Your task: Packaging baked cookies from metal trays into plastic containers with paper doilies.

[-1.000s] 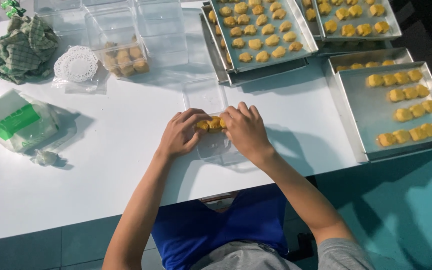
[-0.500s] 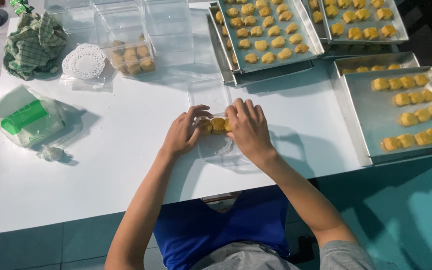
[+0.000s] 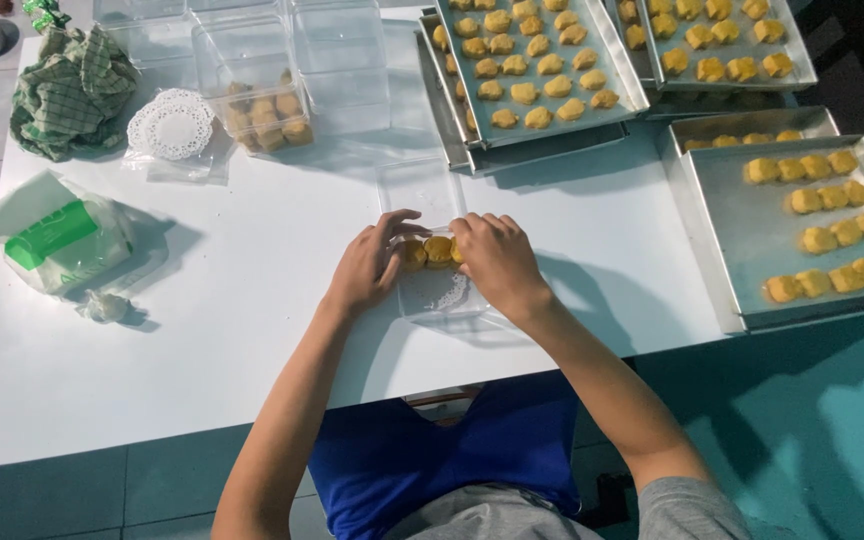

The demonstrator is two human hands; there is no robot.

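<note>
Head view: a short row of yellow cookies (image 3: 432, 250) runs left to right at the far end of the clear plastic container (image 3: 442, 295) (on the white worktop (image 3: 252, 300)). Left hand (image 3: 367, 265) and right hand (image 3: 492, 255) bracket it, equally near, each grip pinched closed on an end cookie.

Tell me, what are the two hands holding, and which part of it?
The left hand and right hand pinch a short row of yellow cookies from its two ends, over a clear plastic box on the white table.

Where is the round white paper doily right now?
In the head view, the white paper doily lies on the white table at the upper left, between the green checked cloth and the clear box of cookies.
</note>
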